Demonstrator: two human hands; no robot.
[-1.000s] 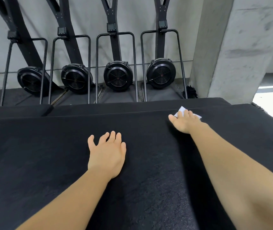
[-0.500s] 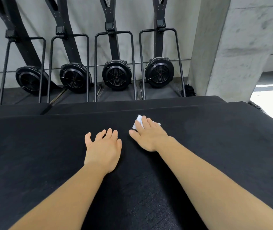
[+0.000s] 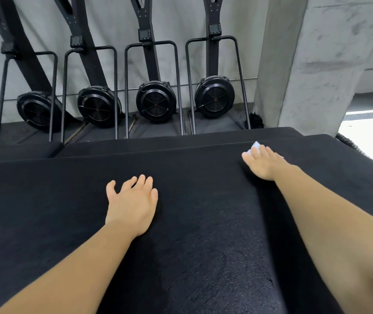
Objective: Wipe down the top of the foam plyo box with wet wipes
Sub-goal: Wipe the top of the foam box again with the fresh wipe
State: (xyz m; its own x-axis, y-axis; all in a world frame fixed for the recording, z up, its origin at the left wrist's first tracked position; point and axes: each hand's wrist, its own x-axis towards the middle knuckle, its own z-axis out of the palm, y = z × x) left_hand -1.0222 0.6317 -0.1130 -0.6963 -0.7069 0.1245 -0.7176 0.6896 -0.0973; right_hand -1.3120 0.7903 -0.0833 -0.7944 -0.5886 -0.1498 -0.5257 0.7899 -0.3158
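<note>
Right hand (image 3: 266,163) pressing wet wipe (image 3: 255,148) (far edge), left hand (image 3: 133,205) flat on plyo box (image 3: 45,211), fan machines (image 3: 156,102) behind.

A gym, four black ski-erg machines (image 3: 149,60) lined up along the grey wall (image 3: 181,19), fan flywheels (image 3: 214,96) low on their stands, dark rubber flooring (image 3: 215,125) beneath, concrete pillar (image 3: 305,64) at right, black foam plyo box (image 3: 45,211) up front.

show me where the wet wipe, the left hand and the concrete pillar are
wet wipe (image 3: 255,147), head view, the white corner that shows
left hand (image 3: 133,206), head view, back of the hand
concrete pillar (image 3: 312,64), head view, its front face
</note>
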